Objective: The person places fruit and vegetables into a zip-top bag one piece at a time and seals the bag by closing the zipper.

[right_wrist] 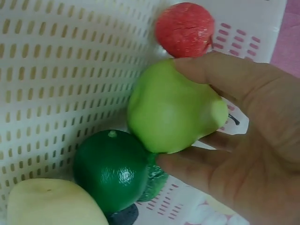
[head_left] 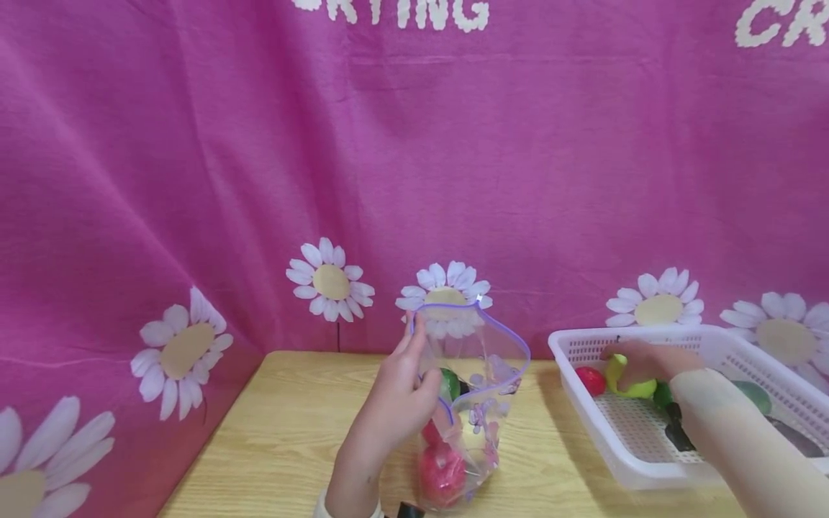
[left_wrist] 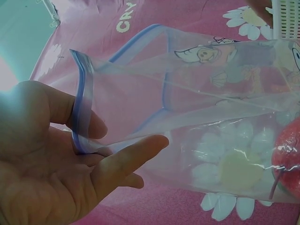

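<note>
My left hand (head_left: 398, 388) holds the rim of a clear zip bag (left_wrist: 187, 89) with a purple-blue edge and printed cartoon figures. The bag stands upright with its mouth open. Inside it lie a red round fruit (head_left: 442, 471), with more red behind it, and a green piece (head_left: 449, 385); the plastic blurs the other contents. Over at the right, my right hand (head_left: 648, 360) reaches into a white perforated basket (head_left: 592, 432). Its thumb and fingers grip a light green pear (right_wrist: 173, 110) around the sides, the stem pointing towards the palm.
In the basket near the pear are a red fruit (right_wrist: 185, 28), a dark green round fruit (right_wrist: 112, 168) and a pale yellow fruit (right_wrist: 54, 206). A long dark piece (head_left: 793, 435) lies at its right. A pink flowered cloth (head_left: 518, 180) hangs behind the wooden table (head_left: 291, 410).
</note>
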Available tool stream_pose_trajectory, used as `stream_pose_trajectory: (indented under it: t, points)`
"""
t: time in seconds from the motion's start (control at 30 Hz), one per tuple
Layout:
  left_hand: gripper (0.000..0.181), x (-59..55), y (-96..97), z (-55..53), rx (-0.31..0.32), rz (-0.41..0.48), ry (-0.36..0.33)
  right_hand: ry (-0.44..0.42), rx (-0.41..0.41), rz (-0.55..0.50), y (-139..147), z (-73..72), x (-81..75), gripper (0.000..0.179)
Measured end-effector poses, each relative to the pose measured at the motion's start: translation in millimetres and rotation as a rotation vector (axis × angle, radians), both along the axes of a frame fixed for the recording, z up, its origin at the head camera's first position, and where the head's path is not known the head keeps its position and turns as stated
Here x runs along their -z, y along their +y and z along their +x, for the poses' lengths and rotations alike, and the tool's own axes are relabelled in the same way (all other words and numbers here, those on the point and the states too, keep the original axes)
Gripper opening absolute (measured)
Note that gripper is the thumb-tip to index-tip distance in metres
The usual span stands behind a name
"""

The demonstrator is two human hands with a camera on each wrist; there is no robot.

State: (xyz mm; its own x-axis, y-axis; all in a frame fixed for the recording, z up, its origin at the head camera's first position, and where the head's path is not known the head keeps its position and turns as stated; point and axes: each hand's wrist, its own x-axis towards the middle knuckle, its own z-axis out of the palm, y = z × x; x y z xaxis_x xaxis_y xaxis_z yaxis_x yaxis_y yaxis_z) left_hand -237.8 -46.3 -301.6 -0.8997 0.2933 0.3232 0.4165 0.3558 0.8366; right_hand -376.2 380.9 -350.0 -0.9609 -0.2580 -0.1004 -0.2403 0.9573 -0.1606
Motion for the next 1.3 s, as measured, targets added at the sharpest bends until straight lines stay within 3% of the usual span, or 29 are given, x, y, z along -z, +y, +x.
stream_pose_trajectory:
  t: [0.17, 0.27, 0.47, 0.77, 1.0, 1.3]
  points:
    - [0.077, -0.5, 2.1, 0.6, 0.008, 0.002, 0.006, 0.080, 0.030, 0.064, 4.7, 6.5, 3.9, 0.066]
    - [0.076, -0.2, 3.8, 0.5, 0.011, 0.005, 0.016, 0.038, 0.004, 0.057, 9.7, 5.8, 11.8, 0.064]
    - [0.075, 1.8, 6.2, 0.6, 0.021, 0.009, 0.025, -0.067, -0.012, -0.051, 18.1, 4.7, 25.9, 0.063]
    - [0.075, -0.4, 6.9, 2.6, 0.026, 0.022, -0.001, -0.033, -0.072, -0.087, 19.0, 7.6, 18.5, 0.066]
    - [0.075, -1.8, 5.4, 2.8, 0.023, 0.019, -0.002, 0.054, -0.147, -0.094, 6.9, 5.9, 3.4, 0.069]
    - [0.075, -0.1, 4.9, 1.9, 0.019, 0.011, 0.007, 0.325, -0.285, -0.146, -21.7, 8.9, -26.8, 0.078]
